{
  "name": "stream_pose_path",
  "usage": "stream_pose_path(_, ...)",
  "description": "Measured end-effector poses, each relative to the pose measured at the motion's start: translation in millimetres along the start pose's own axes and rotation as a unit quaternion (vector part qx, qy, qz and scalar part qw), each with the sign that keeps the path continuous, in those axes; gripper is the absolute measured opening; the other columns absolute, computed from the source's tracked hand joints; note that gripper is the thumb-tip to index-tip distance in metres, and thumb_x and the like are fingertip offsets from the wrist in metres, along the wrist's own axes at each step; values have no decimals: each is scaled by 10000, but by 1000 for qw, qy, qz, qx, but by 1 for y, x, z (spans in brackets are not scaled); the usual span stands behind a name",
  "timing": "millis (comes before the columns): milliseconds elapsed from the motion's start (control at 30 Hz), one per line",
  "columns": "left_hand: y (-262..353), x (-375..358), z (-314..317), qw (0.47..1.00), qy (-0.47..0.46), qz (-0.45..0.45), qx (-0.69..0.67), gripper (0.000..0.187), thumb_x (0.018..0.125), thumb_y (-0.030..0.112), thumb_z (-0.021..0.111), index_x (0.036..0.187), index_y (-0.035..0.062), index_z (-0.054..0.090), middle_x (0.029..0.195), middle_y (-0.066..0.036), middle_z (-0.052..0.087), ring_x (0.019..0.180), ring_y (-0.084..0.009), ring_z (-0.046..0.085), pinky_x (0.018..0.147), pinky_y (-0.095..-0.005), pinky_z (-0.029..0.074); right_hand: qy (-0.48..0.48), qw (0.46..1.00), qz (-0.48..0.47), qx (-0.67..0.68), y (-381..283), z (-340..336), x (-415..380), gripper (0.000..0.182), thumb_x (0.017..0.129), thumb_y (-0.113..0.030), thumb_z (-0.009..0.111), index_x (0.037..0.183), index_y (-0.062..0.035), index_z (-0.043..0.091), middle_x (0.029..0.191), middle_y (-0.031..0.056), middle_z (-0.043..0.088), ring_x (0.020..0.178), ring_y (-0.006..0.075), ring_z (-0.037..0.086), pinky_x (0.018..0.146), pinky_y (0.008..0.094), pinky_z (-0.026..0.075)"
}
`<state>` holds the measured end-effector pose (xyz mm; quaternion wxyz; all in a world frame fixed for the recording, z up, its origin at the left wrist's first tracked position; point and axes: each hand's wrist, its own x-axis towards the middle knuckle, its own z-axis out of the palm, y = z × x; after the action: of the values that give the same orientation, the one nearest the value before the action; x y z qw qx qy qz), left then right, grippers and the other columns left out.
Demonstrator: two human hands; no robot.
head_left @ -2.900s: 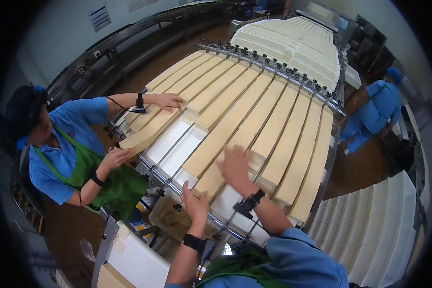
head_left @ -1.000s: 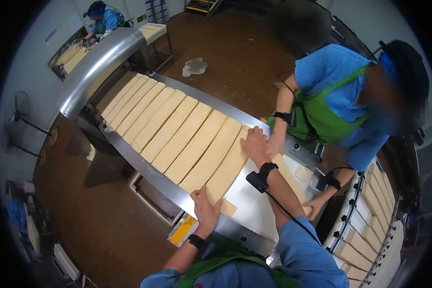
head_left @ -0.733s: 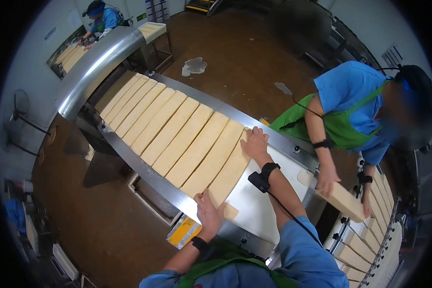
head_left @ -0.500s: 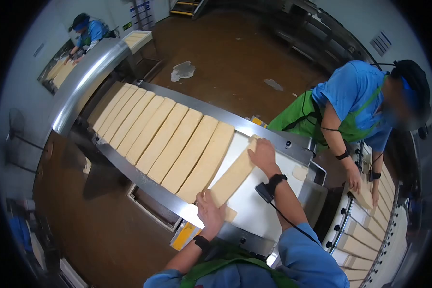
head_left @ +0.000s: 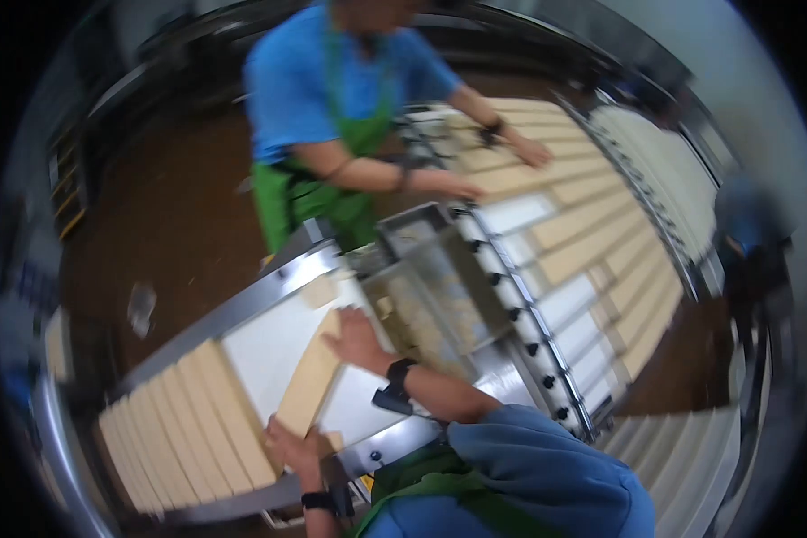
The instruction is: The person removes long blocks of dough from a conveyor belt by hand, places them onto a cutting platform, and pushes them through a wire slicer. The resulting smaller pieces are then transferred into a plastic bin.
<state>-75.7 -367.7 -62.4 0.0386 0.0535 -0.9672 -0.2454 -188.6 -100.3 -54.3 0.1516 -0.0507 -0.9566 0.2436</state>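
A long pale dough strip [head_left: 308, 384] lies slantwise across a white belt [head_left: 251, 341], held at both ends. My left hand [head_left: 294, 448] is closed around its near end. My right hand [head_left: 359, 341] grips the far end, thumb along the side. To the left, a row of several similar dough strips [head_left: 188, 421] lies side by side, apart from the held one. A small dough scrap [head_left: 318, 291] sits on the belt beyond my right hand, and another scrap [head_left: 334, 440] shows beside my left hand. The picture is somewhat blurred.
Metal bins [head_left: 439, 296] with dough scraps stand just past the belt's end. Beyond them runs a wider conveyor [head_left: 569, 309] with rows of dough strips. A co-worker [head_left: 332, 108] in a green apron reaches over its far side. A metal rail [head_left: 529, 314] with black knobs edges it.
My view has swung to the right, bringing the bins and wide conveyor toward the middle. The held strip is now farther from the row. Both hands still grip its ends.
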Motion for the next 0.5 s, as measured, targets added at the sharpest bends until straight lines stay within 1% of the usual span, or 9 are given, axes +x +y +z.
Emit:
stream_pose_path(33, 20, -1, -4, 999, -17, 35, -5, 900, 685, 158, 868, 1467, 65, 432, 1390, -250, 482, 1238, -462, 519, 1079, -511, 442, -4, 999, 34, 20, 8, -23, -11, 578, 901, -413, 682, 1195, 78, 601, 1126, 275, 621, 1105, 416, 572, 971, 510, 445)
stream_pose_path(100, 64, -10, -7, 1000, -10, -11, -23, 817, 707, 107, 838, 1437, 82, 473, 1381, -228, 476, 1244, -446, 514, 1061, -504, 439, -46, 989, 116, 79, 16, -84, -23, 628, 911, -398, 674, 1272, 96, 534, 1237, 277, 549, 1239, 399, 481, 1058, 486, 388)
stream_pose_path(133, 91, -14, -3, 1000, -14, 7, -21, 817, 707, 107, 838, 1437, 82, 473, 1381, -228, 476, 1244, -446, 514, 1061, -504, 439, -32, 988, 128, 81, 40, -99, -32, 628, 911, -398, 674, 1272, 96, 534, 1237, 277, 549, 1239, 399, 481, 1058, 486, 388)
stream_pose_path(200, 150, -27, 4, 996, 16, 74, -46, 758, 719, 110, 829, 1407, 97, 512, 1373, -223, 475, 1242, -435, 516, 1048, -490, 440, 165, 975, 140, 45, 80, -130, -57, 617, 908, -368, 690, 1304, 79, 539, 1196, 267, 579, 1185, 430, 518, 1043, 513, 405)
stream_pose_path(267, 202, -38, 23, 985, 31, 142, -88, 739, 728, 90, 814, 1408, 100, 525, 1373, -223, 472, 1247, -433, 509, 1048, -498, 441, 262, 953, 144, 48, 127, -194, -76, 582, 913, -329, 701, 1340, 35, 549, 1155, 254, 602, 1114, 453, 552, 1008, 543, 426)
stream_pose_path(333, 265, -53, 34, 966, -12, 236, -106, 753, 740, 77, 798, 1436, 106, 510, 1380, -219, 465, 1273, -448, 482, 1047, -508, 442, 362, 918, 149, -68, 182, -243, -97, 521, 919, -289, 704, 1333, -1, 572, 1121, 237, 619, 1046, 445, 586, 951, 532, 464)
stream_pose_path(400, 324, -70, 37, 945, -95, 287, -126, 782, 736, 105, 821, 1451, 121, 505, 1389, -216, 441, 1267, -458, 471, 1041, -517, 443, 386, 893, 232, -1, 223, -301, -117, 476, 933, -287, 690, 1304, -8, 588, 1159, 223, 628, 1077, 417, 598, 945, 498, 484)
stream_pose_path(433, 353, -81, 33, 943, -96, 293, -125, 782, 736, 105, 821, 1451, 121, 505, 1389, -216, 441, 1267, -458, 471, 1041, -517, 443, 383, 887, 256, -41, 250, -320, -130, 454, 943, -297, 682, 1283, -7, 603, 1165, 224, 642, 1079, 416, 612, 934, 490, 497)
stream_pose_path(500, 405, -102, 25, 908, -217, 338, -115, 861, 715, 214, 902, 1461, 130, 481, 1359, -195, 441, 1231, -426, 485, 1010, -504, 451, 383, 876, 282, -82, 305, -347, -153, 436, 952, -307, 674, 1262, -6, 618, 1170, 225, 656, 1080, 414, 627, 924, 481, 510)
